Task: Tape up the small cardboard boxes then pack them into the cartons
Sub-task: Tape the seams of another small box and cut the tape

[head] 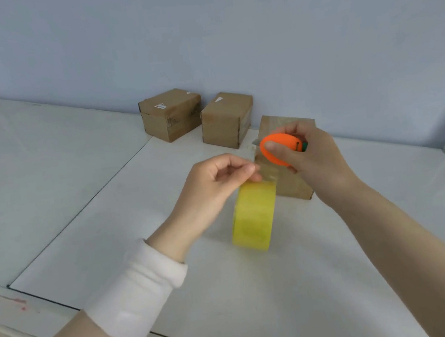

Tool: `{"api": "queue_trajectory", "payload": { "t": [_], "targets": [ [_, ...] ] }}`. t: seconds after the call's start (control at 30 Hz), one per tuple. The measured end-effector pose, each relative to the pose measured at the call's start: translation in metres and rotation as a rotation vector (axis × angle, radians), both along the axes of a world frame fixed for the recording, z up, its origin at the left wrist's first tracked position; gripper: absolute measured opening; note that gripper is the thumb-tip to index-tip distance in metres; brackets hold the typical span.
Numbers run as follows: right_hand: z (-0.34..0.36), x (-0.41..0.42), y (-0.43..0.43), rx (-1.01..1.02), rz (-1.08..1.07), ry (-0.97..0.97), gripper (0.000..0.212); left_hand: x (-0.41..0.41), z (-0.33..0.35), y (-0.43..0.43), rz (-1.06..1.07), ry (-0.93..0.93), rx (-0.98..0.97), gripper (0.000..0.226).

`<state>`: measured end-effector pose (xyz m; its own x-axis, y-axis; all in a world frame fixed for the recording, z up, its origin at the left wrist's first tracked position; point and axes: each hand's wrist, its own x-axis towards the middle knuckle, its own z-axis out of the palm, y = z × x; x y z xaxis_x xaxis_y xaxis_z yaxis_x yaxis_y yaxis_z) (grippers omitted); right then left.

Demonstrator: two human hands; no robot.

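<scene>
Small cardboard box (293, 187), the one being taped, stood on the white table (286, 286) just behind the two hands. Nearest the viewer, a white cuff (138, 290) covered the left wrist, while the right forearm was bare. The left grip (212, 186) was closed, its thumb and fingertips pinching a strip of clear tape (268, 172) just above the roll. The yellow tape roll (254, 217) stood on edge below that pinch and in front of the box; whether its lower rim touched the table could not be told. The strip ran from the roll up towards the near face of the box. The right grip (317, 154) was closed round an orange oval cutter (278, 150) with a green end, the thumb pressed on its flat side. The cutter was held at the strip, against the upper near edge of the box. Farther back, two more closed brown boxes stood on the table close to the wall: a middle box (224, 123) and, to its left, a far left box (171, 114) with a small white label on top. A narrow gap separated the two. A pale blue wall (226, 27) closed the scene.
</scene>
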<state>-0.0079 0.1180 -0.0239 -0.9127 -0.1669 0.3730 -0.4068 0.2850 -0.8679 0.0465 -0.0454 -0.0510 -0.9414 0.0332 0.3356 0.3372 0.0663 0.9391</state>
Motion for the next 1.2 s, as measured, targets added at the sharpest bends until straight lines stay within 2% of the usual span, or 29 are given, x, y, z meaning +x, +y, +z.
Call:
{"api": "queue_trajectory", "payload": {
  "t": [0.1, 0.23, 0.37, 0.4, 0.5, 0.67, 0.8, 0.9, 0.93, 1.03, 1.07, 1.2],
  "targets": [
    [-0.001, 0.002, -0.035, -0.047, 0.038, -0.057, 0.008, -0.002, 0.005, -0.025, 0.052, 0.013, -0.007, 0.012],
    [-0.002, 0.004, -0.078, -0.046, 0.082, -0.099, 0.009, -0.003, 0.004, -0.06, 0.103, 0.012, -0.045, 0.011],
    [-0.003, 0.007, -0.117, -0.109, 0.124, -0.221, 0.036, -0.007, 0.001, -0.093, 0.121, 0.0, -0.019, 0.012],
    [-0.004, 0.008, -0.124, -0.117, 0.14, -0.234, 0.037, -0.008, 0.0, -0.099, 0.123, -0.005, -0.014, 0.012],
    [-0.007, 0.01, -0.14, -0.089, 0.177, -0.183, 0.014, -0.013, -0.004, -0.115, 0.137, -0.037, 0.002, 0.011],
    [-0.012, 0.005, -0.153, -0.084, 0.078, -0.099, 0.015, -0.019, -0.006, -0.125, 0.114, -0.053, -0.027, 0.004],
    [-0.018, 0.003, -0.159, -0.108, 0.007, -0.016, 0.025, -0.018, -0.005, -0.13, 0.036, -0.157, -0.131, 0.025],
    [-0.02, 0.003, -0.162, -0.092, 0.015, 0.052, 0.032, -0.017, -0.003, -0.129, 0.058, -0.176, -0.155, 0.035],
    [-0.019, 0.003, -0.161, -0.089, 0.021, 0.065, 0.033, -0.017, -0.002, -0.128, 0.065, -0.175, -0.162, 0.045],
    [-0.018, 0.003, -0.157, -0.071, 0.065, 0.072, 0.031, -0.021, 0.0, -0.13, 0.059, -0.228, -0.077, 0.108],
    [-0.019, 0.003, -0.155, -0.065, 0.083, 0.059, 0.03, -0.021, 0.001, -0.132, 0.072, -0.244, -0.057, 0.118],
    [-0.017, -0.009, -0.143, 0.056, 0.073, -0.123, 0.013, -0.019, 0.0, -0.119, 0.163, -0.18, -0.111, 0.113]
  ]
}}
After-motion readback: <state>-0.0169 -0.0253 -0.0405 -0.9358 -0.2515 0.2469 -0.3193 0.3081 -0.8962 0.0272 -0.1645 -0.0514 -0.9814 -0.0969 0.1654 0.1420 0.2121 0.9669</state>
